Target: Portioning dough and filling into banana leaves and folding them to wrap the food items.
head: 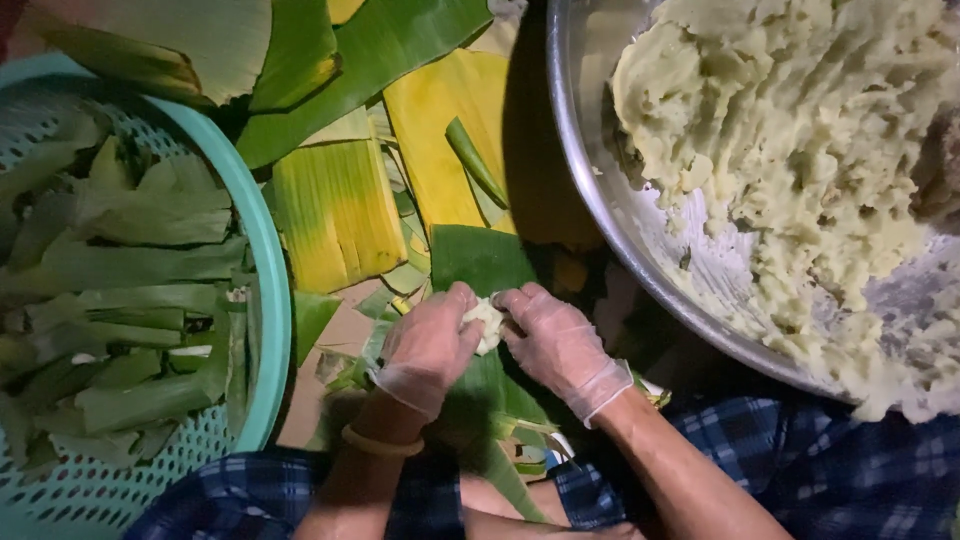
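Dough lump [487,322] pinched between fingertips of left hand [428,347] and right hand [560,345] over banana leaf [482,262]; risk, as judged: crumbling toward 6 o'clock if squeezed unevenly.

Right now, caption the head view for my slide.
Gloved left hand and right hand press a dough lump onto a banana leaf.

2 gloved hands, the left hand [428,345] and right hand [560,345], at 6 o'clock. 1 lump of dough [487,322] sits between them. 1 big metal bowl [600,190] at 2 o'clock. 1 green basket [262,250] at 9 o'clock.
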